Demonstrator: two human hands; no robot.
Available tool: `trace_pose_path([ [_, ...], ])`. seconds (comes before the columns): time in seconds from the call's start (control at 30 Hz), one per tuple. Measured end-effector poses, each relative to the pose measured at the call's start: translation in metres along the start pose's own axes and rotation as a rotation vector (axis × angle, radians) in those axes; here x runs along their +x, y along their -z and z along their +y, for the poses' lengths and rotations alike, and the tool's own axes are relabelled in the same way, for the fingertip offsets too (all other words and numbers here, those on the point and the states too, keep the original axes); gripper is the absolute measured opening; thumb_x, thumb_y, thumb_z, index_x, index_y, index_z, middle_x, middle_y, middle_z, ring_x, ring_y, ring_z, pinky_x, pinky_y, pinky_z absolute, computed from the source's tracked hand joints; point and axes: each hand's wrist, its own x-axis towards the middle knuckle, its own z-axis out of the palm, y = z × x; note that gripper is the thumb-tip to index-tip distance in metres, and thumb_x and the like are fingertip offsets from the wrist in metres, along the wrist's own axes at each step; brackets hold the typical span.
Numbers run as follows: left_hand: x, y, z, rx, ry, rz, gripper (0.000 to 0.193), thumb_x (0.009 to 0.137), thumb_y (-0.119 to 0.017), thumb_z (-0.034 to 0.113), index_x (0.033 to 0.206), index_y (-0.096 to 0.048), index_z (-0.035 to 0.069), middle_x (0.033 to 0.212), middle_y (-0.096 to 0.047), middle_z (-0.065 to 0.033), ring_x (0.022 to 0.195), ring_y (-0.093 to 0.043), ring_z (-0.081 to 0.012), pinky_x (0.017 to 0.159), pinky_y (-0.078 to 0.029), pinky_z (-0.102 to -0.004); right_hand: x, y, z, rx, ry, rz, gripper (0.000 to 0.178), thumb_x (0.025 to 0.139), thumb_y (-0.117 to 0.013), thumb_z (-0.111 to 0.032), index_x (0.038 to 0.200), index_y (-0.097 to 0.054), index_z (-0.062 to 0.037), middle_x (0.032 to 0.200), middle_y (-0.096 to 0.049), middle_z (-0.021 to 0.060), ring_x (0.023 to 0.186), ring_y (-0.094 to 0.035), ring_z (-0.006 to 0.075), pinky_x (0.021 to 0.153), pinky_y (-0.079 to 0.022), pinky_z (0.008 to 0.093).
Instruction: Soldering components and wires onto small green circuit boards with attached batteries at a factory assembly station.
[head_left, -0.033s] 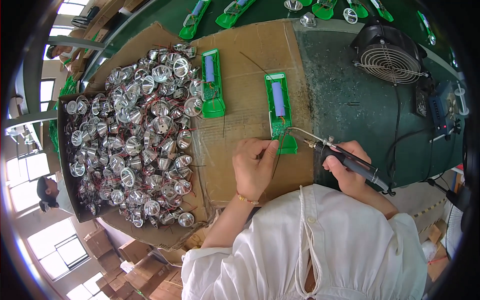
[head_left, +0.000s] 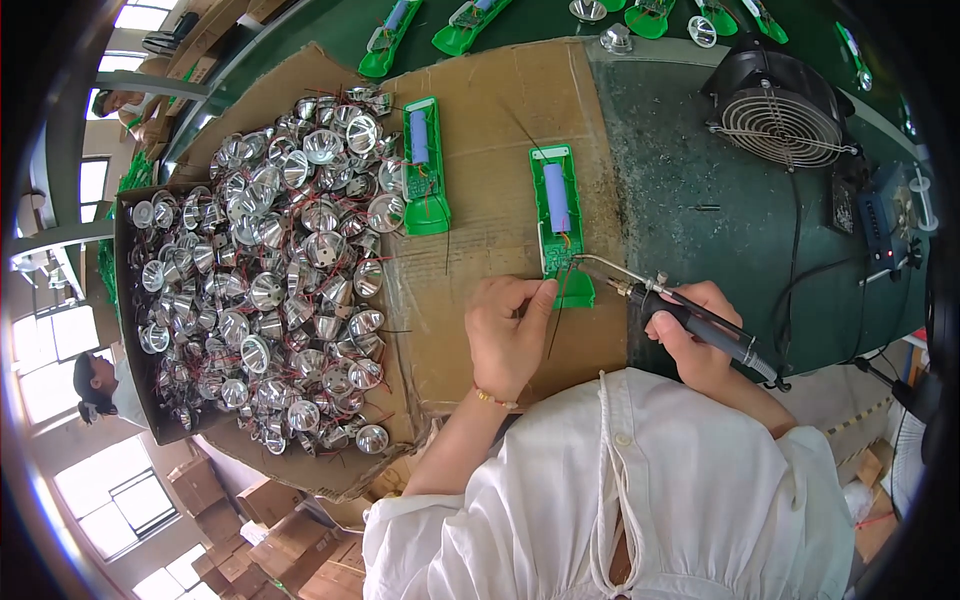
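Note:
My right hand [head_left: 698,338] grips a soldering iron [head_left: 690,318] with a dark handle and a thin metal feed tube. Its tip meets the small circuit board [head_left: 560,258] in an open green casing [head_left: 574,293]. A purple cylindrical battery [head_left: 557,200] lies in the same casing, above the board. My left hand [head_left: 505,335] is closed in a pinch at the casing's lower left edge; what its fingertips hold is hidden. A thin red and dark wire [head_left: 558,315] runs down from the board past my thumb.
A cardboard box [head_left: 128,300] heaped with silver reflector cups [head_left: 265,290] stands left. Another green casing [head_left: 428,215] lies beside it on the cardboard sheet [head_left: 490,110]. A black fan [head_left: 780,120] and a blue power unit [head_left: 885,220] stand right. More casings [head_left: 460,38] line the far side.
The dark wire at the casing's upper end has swung a little to the right, and the wire below the board has shifted slightly. Both hands stay in place.

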Motion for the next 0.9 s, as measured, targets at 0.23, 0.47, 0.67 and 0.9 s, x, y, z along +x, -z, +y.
trace_pose_path([
  [0.23,0.0011,-0.0025,-0.001,0.015,0.019,-0.013,0.013,0.076,-0.068,0.016,0.068,-0.065,0.006,0.06,-0.056,-0.0062,0.064,-0.051,-0.0247,0.061,-0.04,-0.0358,0.0013,-0.0021,-0.001,0.033,-0.015,-0.009,0.017,0.08,-0.06,-0.006,0.089,-0.049,0.0036,0.066,-0.06,0.0103,0.058,-0.058,0.0111,0.053,-0.048,0.0239],
  [0.47,0.0013,-0.0042,-0.0028,0.003,0.041,-0.016,0.014,0.075,-0.068,0.017,0.066,-0.064,0.007,0.059,-0.056,-0.0047,0.064,-0.051,-0.0237,0.063,-0.038,-0.0358,0.0022,-0.0019,-0.0017,-0.022,0.013,-0.049,0.017,0.081,-0.06,-0.007,0.089,-0.049,0.0035,0.066,-0.06,0.0106,0.056,-0.057,0.0118,0.052,-0.048,0.0247],
  [0.67,0.003,-0.0045,-0.0024,-0.013,0.046,-0.026,0.015,0.076,-0.068,0.018,0.066,-0.064,0.008,0.058,-0.054,-0.0035,0.063,-0.05,-0.0227,0.065,-0.037,-0.0346,-0.0013,-0.0022,-0.005,0.031,-0.02,0.003,0.018,0.082,-0.059,-0.008,0.091,-0.049,0.0038,0.067,-0.059,0.0116,0.055,-0.057,0.012,0.05,-0.047,0.0244],
  [0.9,0.0033,-0.0037,-0.001,-0.017,0.065,-0.037,0.017,0.077,-0.067,0.019,0.064,-0.063,0.008,0.059,-0.055,-0.0031,0.063,-0.05,-0.0221,0.064,-0.037,-0.0349,-0.0001,-0.0018,-0.0061,0.053,-0.033,0.006,0.017,0.083,-0.058,-0.008,0.091,-0.049,0.0036,0.067,-0.058,0.0109,0.056,-0.056,0.0115,0.05,-0.047,0.0237],
])
